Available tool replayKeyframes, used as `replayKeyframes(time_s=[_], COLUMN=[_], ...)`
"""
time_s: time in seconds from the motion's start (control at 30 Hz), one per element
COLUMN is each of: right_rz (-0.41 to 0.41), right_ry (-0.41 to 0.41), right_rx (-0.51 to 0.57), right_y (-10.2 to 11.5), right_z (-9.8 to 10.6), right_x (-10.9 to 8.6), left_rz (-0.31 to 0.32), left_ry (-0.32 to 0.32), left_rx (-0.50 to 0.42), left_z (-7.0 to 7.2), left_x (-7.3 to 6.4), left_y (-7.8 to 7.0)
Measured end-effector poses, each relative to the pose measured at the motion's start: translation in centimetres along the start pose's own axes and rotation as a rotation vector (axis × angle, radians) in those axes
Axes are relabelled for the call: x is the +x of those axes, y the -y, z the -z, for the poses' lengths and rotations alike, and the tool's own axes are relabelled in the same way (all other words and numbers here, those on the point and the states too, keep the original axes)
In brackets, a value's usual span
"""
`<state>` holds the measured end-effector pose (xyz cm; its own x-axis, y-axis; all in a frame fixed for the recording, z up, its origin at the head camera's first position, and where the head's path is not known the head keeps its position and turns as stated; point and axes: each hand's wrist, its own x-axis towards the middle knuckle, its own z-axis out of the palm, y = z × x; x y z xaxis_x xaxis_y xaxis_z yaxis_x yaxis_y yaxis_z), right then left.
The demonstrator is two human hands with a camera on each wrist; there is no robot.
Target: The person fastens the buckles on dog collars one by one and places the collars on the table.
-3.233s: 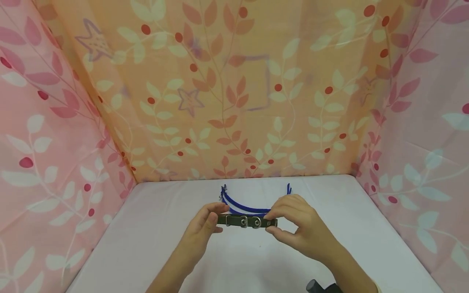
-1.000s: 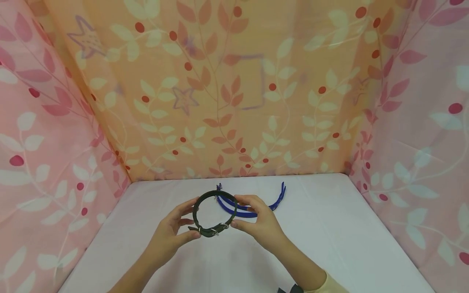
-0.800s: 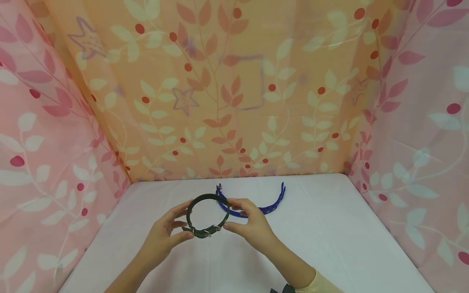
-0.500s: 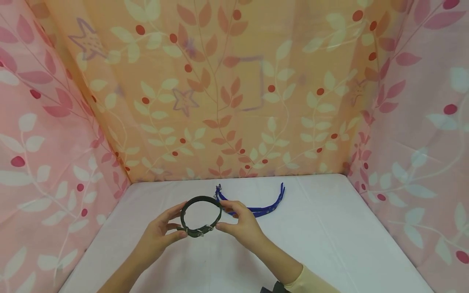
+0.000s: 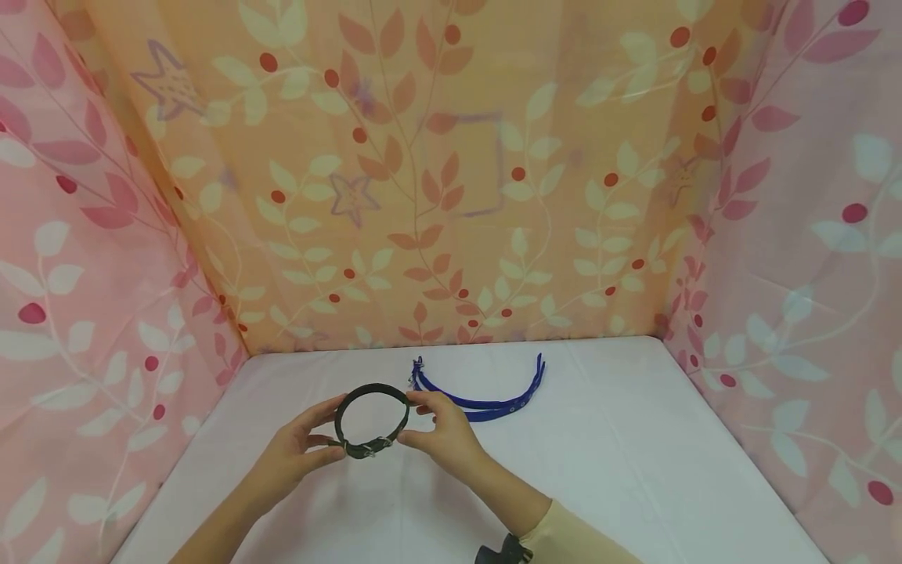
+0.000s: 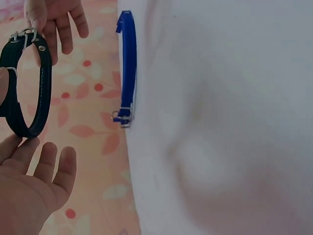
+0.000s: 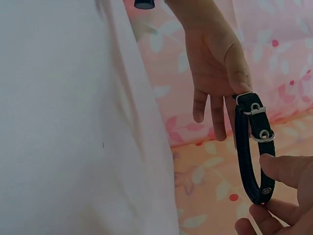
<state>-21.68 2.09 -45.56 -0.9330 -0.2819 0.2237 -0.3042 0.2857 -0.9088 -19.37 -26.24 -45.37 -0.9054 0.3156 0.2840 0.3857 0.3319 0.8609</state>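
Note:
A dark green pet collar (image 5: 377, 387), buckled into a ring, is held up above the table between both hands. My left hand (image 5: 290, 453) pinches its left side, thumb near the strap tip and fingers at the upper edge. On the opposite side my right hand (image 5: 445, 432) pinches the collar between thumb and fingers. The metal buckle and D-ring (image 7: 263, 122) show along its lower front in the head view. Behind the right hand, blue collars (image 5: 503, 409) lie in a curve on the table, their buckle ends at the left.
The white-covered table (image 5: 599, 454) is enclosed by patterned fabric, with an orange curtain (image 5: 423, 196) at the back and pink curtains at both sides. A black device (image 5: 503, 551) sits at the right wrist, by the sleeve.
The green collar was seen edge-on; it has been turned so its round opening faces me. Both hands have since shifted left with it, uncovering more of the blue collars.

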Motion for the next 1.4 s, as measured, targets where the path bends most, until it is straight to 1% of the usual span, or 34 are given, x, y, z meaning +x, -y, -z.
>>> replayKeyframes(time_s=[0.1, 0.3, 0.37, 0.43, 0.67, 0.87, 0.97, 1.1, 1.2, 1.23, 1.4], right_rz=[-0.011, -0.036, -0.039, -0.043, -0.078, -0.081, -0.077, -0.060, -0.069, -0.070, -0.088], right_ry=[0.009, 0.022, 0.021, 0.019, 0.022, 0.035, 0.032, 0.026, 0.028, 0.028, 0.016], right_rx=[-0.020, -0.054, -0.063, -0.073, -0.109, -0.095, -0.113, -0.153, -0.176, -0.186, -0.247], right_y=[-0.4, -1.3, -1.6, -1.8, -2.6, -3.4, -3.8, -4.4, -4.8, -5.0, -5.6], right_z=[-0.6, -1.8, -2.1, -2.4, -3.5, -4.2, -4.6, -5.2, -5.8, -5.9, -6.5], right_x=[0.4, 0.9, 1.1, 1.3, 1.9, 2.5, 2.9, 3.6, 4.0, 4.0, 4.0], left_rz=[0.034, 0.165, 0.195, 0.209, 0.214, 0.225, 0.225, 0.228, 0.227, 0.231, 0.230], left_ry=[0.011, 0.058, 0.065, 0.068, 0.088, 0.121, 0.139, 0.140, 0.139, 0.140, 0.187], left_rx=[-0.014, -0.067, -0.067, -0.040, 0.064, 0.105, 0.138, 0.176, 0.179, 0.167, 0.088], left_z=[0.5, 1.1, 1.2, 1.3, 1.8, 2.3, 2.5, 2.7, 2.8, 2.8, 2.9], left_x=[0.0, 0.0, 0.0, 0.1, 0.1, 0.4, 0.6, 0.8, 0.9, 0.9, 0.8], left_y=[0.5, 1.9, 2.3, 2.7, 4.3, 5.7, 6.2, 6.9, 7.4, 7.6, 8.6])
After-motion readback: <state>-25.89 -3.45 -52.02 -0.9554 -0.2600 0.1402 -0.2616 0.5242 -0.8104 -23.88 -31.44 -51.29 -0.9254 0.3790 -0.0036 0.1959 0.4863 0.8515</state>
